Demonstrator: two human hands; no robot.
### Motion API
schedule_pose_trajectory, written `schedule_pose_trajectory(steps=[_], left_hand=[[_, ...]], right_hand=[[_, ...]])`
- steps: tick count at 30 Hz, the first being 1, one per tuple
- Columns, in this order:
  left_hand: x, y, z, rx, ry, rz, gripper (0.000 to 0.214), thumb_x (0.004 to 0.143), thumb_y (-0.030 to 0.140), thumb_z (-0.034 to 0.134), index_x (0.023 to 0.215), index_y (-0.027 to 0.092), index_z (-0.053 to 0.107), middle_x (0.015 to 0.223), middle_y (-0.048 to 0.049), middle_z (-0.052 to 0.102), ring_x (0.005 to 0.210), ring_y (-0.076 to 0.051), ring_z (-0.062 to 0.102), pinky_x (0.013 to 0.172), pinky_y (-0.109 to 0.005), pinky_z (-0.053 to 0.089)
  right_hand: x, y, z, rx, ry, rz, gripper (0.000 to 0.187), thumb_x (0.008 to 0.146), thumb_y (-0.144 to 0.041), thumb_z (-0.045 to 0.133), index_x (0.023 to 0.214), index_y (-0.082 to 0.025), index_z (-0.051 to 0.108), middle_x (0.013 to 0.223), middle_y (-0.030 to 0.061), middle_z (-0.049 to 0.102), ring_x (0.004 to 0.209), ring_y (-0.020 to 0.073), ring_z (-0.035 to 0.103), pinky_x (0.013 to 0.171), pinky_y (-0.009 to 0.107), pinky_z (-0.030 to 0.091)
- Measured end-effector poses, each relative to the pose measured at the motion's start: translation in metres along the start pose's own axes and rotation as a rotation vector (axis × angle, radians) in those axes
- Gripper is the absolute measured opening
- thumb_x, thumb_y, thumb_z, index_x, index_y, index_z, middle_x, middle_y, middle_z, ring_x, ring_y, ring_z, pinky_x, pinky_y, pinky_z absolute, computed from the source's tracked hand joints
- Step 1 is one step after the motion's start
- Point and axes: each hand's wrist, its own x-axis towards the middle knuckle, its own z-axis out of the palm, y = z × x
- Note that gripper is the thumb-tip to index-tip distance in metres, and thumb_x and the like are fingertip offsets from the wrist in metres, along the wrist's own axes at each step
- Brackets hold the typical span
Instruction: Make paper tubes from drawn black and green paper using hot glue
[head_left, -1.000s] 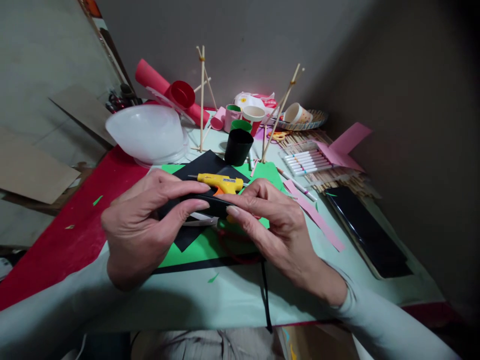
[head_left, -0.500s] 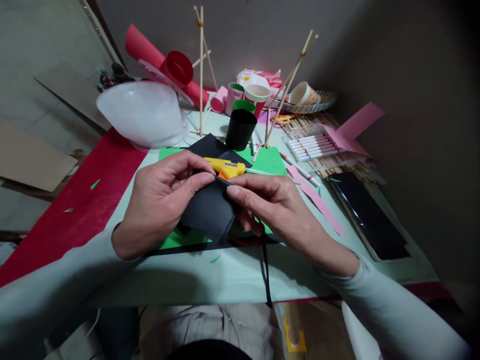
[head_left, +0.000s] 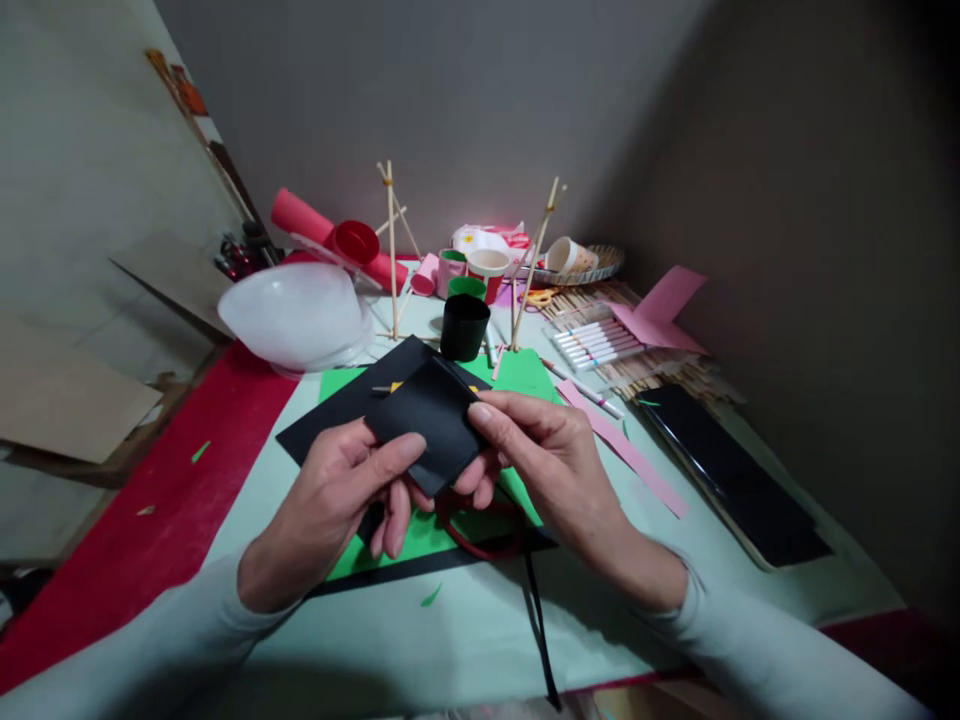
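Held black paper piece [head_left: 427, 428] above green sheet [head_left: 527, 376].
Gripped left part narrowly between thumb and fingers of left hand [head_left: 322, 505]; pinched right edge, also narrowly, with thumb and fingers of right hand [head_left: 559, 462].

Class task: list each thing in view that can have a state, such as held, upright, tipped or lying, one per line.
Black card, held by left hand and right hand
Black sheet, lying on green sheet
Black cup, upright
Patterned cup, tipped over
Markers, lying in a row
Pink strip, lying flat
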Motion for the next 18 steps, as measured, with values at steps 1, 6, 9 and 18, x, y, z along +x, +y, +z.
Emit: schedule_pose_trajectory(steps=[1,6,9,18], left_hand=[[-0.0010,-0.0002,0.0004,0.034,0.008,0.005,0.040,0.089,0.050,0.073,0.071,0.015,0.069,0.045,-0.0030,0.063,0.032,-0.010,0.053,0.033,-0.016,0.036],[-0.0009,-0.0014,0.0006,0.170,0.184,0.096,0.041,0.084,0.051,0.078,0.066,0.016,0.065,0.039,0.0005,0.060,0.029,-0.008,0.049,0.033,-0.015,0.034],[0.0006,-0.0040,0.0034,0.165,0.147,0.077,0.046,0.086,0.056,0.073,0.066,0.015,0.068,0.045,-0.0025,0.065,0.034,-0.009,0.053,0.037,-0.016,0.039],[-0.0020,0.0008,0.0033,0.456,0.090,-0.034,0.064,0.079,0.073,0.066,0.047,0.018,0.066,0.034,-0.0059,0.056,0.031,-0.013,0.051,0.037,-0.022,0.040]], right_hand=[[-0.0001,0.0004,0.0003,0.000,-0.004,0.003,0.037,0.093,-0.051,0.072,0.100,-0.015,0.074,0.061,0.0033,0.076,0.046,0.0129,0.067,0.047,0.020,0.051],[-0.0040,0.0022,0.0046,0.016,-0.002,-0.044,0.032,0.095,-0.046,0.070,0.098,-0.015,0.072,0.064,0.0033,0.077,0.045,0.0106,0.066,0.048,0.018,0.051],[-0.0065,0.0050,0.0087,-0.007,0.024,-0.090,0.031,0.098,-0.046,0.065,0.101,-0.016,0.070,0.066,0.0037,0.078,0.046,0.0109,0.066,0.048,0.018,0.051],[0.0003,0.0026,0.0030,-0.478,0.012,-0.341,0.020,0.100,-0.040,0.059,0.098,-0.020,0.063,0.068,-0.0031,0.058,0.054,0.0112,0.053,0.054,0.023,0.037]])
